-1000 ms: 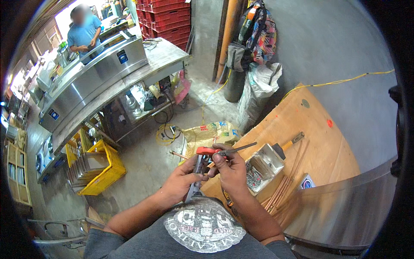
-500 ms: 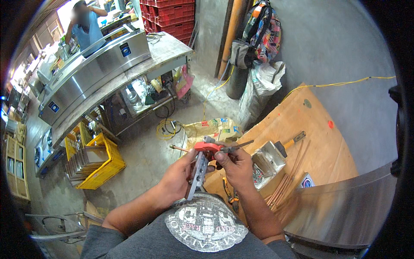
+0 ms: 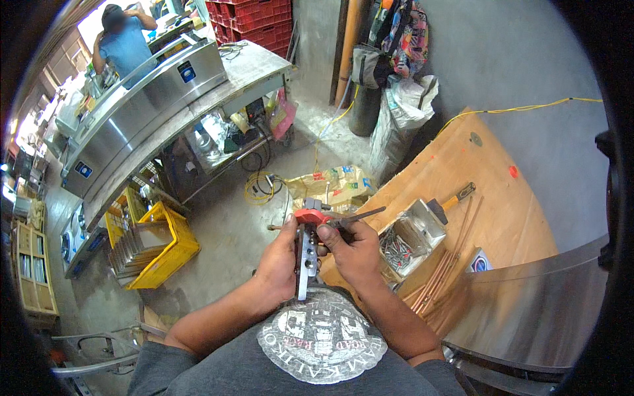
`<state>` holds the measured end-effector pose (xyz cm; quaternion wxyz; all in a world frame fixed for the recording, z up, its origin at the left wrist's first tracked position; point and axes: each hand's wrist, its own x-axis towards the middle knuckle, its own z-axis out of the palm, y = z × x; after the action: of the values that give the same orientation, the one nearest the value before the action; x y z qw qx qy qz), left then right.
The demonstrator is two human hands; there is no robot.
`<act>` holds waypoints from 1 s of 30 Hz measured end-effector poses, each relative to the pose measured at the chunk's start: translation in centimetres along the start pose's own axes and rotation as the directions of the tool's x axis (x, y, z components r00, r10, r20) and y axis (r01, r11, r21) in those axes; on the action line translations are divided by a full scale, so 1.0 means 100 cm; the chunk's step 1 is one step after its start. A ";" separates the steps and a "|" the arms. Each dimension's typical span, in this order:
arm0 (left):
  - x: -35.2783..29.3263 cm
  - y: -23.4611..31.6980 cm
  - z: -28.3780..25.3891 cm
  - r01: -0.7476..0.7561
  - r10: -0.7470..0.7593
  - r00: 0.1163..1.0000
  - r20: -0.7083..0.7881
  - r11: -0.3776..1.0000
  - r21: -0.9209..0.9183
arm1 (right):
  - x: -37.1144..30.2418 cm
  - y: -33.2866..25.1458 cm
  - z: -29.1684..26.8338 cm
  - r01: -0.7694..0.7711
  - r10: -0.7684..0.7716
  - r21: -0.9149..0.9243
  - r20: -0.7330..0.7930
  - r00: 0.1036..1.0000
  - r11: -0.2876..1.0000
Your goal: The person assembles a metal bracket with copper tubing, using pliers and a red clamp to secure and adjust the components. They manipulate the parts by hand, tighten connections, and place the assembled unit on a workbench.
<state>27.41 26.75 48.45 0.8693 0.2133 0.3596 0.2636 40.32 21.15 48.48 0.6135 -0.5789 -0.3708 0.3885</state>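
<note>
A flaring tool is held up in front of my chest. Its silver bar [image 3: 308, 265], with a row of holes, hangs almost upright, and my left hand [image 3: 276, 267] is closed around its left side. Across the bar's upper end sits the red yoke [image 3: 310, 216], with a grey screw head on top. My right hand [image 3: 354, 252] is closed with thumb and fingers at the yoke's right side, where a dark thin rod [image 3: 365, 214] sticks out. A short copper-coloured tube end [image 3: 273, 228] shows past my left thumb. Some fingers are hidden behind the tool.
On the plywood board [image 3: 508, 218] to the right lie a box of screws [image 3: 397, 251], a hammer [image 3: 456, 197] and several copper rods [image 3: 449, 270]. A yellow crate [image 3: 178, 247] stands on the floor at left. Behind a steel counter [image 3: 152, 99] stands another person [image 3: 125, 46].
The bar has swung from slanted to nearly upright, and the tool has shifted slightly left. The dark rod has tilted a little. Both hands keep their hold. My view has shifted slightly.
</note>
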 end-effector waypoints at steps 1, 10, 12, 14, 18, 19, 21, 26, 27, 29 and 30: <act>-0.001 0.001 -0.001 0.016 -0.015 1.000 -0.022 1.000 0.009 | -0.001 0.004 -0.003 0.003 -0.001 -0.065 0.023 1.000 0.998; 0.002 -0.003 -0.002 -0.103 0.107 0.994 -0.036 0.989 0.104 | 0.000 -0.041 -0.052 0.432 -0.371 -0.665 0.243 0.896 0.609; 0.001 -0.003 0.003 -0.164 0.166 0.986 -0.005 0.981 0.104 | 0.010 -0.028 -0.064 0.389 -0.238 -0.693 0.309 0.921 0.606; 0.002 0.000 0.007 -0.228 0.227 0.974 0.019 0.972 0.058 | 0.013 -0.020 -0.067 0.275 -0.072 -0.705 0.303 0.950 0.654; 0.015 0.010 0.010 -0.435 0.436 0.900 -0.009 0.899 0.053 | -0.020 -0.017 -0.058 0.025 0.151 -0.544 0.277 0.949 0.839; 0.018 0.014 0.008 -0.455 0.457 0.889 -0.012 0.888 0.071 | -0.030 -0.021 -0.052 -0.007 0.160 -0.463 0.291 0.943 0.886; 0.022 0.018 0.005 -0.475 0.480 0.877 -0.001 0.870 0.131 | -0.040 -0.031 -0.044 0.105 0.063 -0.380 0.404 0.912 0.919; 0.022 0.013 -0.006 -0.428 0.421 0.904 0.075 0.895 0.125 | 0.007 -0.070 -0.027 0.331 -0.108 -0.436 0.460 0.881 0.837; 0.020 0.012 -0.006 -0.421 0.417 0.907 0.054 0.898 0.129 | 0.021 -0.077 -0.028 0.298 -0.073 -0.518 0.410 0.909 0.802; 0.014 0.012 -0.003 -0.408 0.410 0.912 0.016 0.904 0.129 | 0.043 -0.083 -0.038 0.194 0.040 -0.630 0.337 0.941 0.752; 0.013 0.015 -0.002 -0.401 0.402 0.915 0.018 0.907 0.125 | 0.046 -0.079 -0.044 0.182 0.073 -0.642 0.350 0.934 0.745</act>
<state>27.54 28.73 48.51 0.7797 0.3363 0.3275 0.4144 46.65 23.22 56.12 0.3010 -0.6684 -0.6056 0.3098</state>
